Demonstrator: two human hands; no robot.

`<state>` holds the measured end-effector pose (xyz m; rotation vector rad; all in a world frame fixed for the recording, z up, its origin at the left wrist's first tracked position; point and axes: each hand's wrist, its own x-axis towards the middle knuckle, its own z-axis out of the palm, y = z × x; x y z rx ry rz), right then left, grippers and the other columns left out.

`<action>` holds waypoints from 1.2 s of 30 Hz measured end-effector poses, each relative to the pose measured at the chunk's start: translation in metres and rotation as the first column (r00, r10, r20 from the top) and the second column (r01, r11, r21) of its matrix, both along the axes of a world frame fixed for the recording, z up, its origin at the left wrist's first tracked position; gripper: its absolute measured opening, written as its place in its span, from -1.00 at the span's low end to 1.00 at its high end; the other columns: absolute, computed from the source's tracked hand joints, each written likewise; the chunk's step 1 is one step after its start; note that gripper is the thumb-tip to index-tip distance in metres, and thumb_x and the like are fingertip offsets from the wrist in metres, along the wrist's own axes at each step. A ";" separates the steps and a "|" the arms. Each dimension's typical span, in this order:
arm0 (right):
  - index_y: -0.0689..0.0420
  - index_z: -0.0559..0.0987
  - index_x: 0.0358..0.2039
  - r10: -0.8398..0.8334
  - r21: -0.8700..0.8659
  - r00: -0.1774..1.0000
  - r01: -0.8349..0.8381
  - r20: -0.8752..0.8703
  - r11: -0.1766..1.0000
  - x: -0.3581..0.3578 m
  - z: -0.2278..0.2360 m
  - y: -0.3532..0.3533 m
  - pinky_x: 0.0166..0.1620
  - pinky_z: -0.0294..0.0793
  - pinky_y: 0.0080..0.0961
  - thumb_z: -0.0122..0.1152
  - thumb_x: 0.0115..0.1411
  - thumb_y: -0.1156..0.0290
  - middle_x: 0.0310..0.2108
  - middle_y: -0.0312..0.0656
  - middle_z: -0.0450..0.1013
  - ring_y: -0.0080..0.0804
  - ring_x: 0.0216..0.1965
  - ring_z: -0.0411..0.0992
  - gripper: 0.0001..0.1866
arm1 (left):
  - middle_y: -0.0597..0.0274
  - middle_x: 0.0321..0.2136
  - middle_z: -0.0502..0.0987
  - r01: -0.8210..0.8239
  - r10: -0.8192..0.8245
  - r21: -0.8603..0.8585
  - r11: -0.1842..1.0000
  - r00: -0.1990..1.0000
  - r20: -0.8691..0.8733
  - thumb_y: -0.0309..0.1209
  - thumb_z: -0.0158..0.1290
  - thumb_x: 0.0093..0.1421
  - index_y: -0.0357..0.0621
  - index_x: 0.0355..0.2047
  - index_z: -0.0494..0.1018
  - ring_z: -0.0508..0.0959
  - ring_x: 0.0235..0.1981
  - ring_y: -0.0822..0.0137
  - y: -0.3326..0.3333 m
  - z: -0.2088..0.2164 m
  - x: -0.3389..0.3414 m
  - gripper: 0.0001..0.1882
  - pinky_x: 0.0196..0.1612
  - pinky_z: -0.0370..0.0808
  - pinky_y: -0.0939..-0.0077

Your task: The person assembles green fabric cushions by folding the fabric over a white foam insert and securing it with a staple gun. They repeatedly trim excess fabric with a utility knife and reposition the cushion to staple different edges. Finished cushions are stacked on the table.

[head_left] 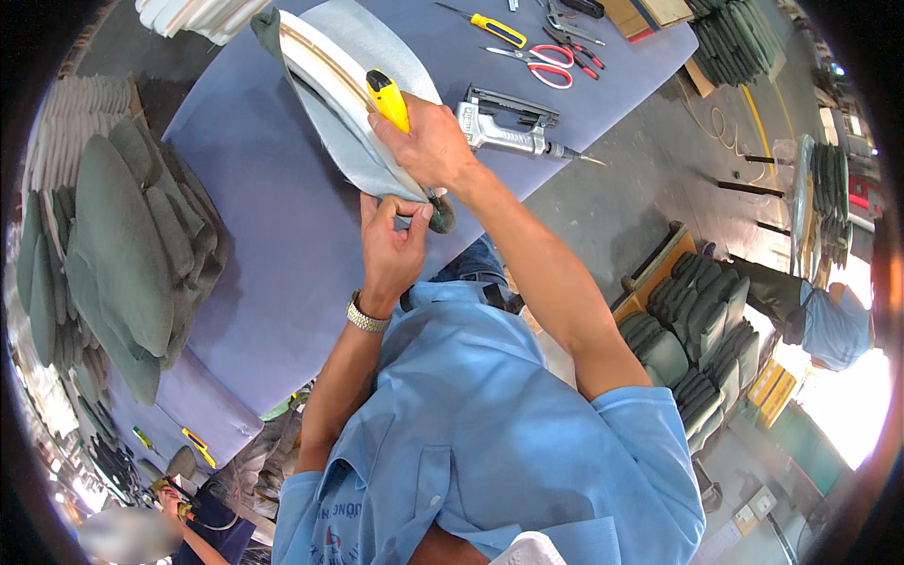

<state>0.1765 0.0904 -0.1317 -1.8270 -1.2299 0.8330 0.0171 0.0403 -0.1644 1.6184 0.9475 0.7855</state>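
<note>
The right hand (428, 146) closes around a yellow utility knife (388, 99), fingers wrapped on the handle so that the yellow body sticks out beyond the knuckles toward the far end of the panel; the blade itself is hidden and I cannot tell whether it is out. Just under those knuckles lies the curved upholstered panel (353, 104) — a long, bowed shell with a pale rigid edge showing layers of light wood or board and a grey fabric skin stretched over it, resting tilted on the blue padded table (264, 217). The left hand (391, 240) sits at the panel's near tip, thumb and forefinger pinching a loose flap of the grey fabric and pulling it taut, the other fingers curled beneath. By its look the panel is light but stiff along its spine, while the cover is soft, slack and likely to slip over the shell unless kept under tension; the firm edge seems the safest place to steady it, the fabric only good for pinching. A dark rounded end (441, 217) of the piece pokes out just right of the pinching fingers. Beyond the knife hand, on the table, lie a metal pneumatic stapler (504, 132), red-handled scissors (546, 64) and a yellow-handled screwdriver (494, 28) — all well apart from the left fingers. Stacks of green-grey cushions (122, 245) pile up left of the table, soft and matte
</note>
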 end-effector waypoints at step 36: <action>0.27 0.60 -0.07 0.031 -0.021 0.990 -0.034 -0.137 0.999 -0.001 0.016 0.005 0.02 0.50 -0.01 0.14 0.29 -0.02 -0.25 0.29 0.58 0.27 -0.12 0.56 -0.46 | 0.04 -0.21 0.57 -0.112 0.186 -0.547 0.830 0.979 0.081 -0.36 0.02 0.45 -0.33 -0.13 0.43 0.67 -0.24 0.26 -0.006 0.044 -0.029 -0.78 -0.19 0.71 0.35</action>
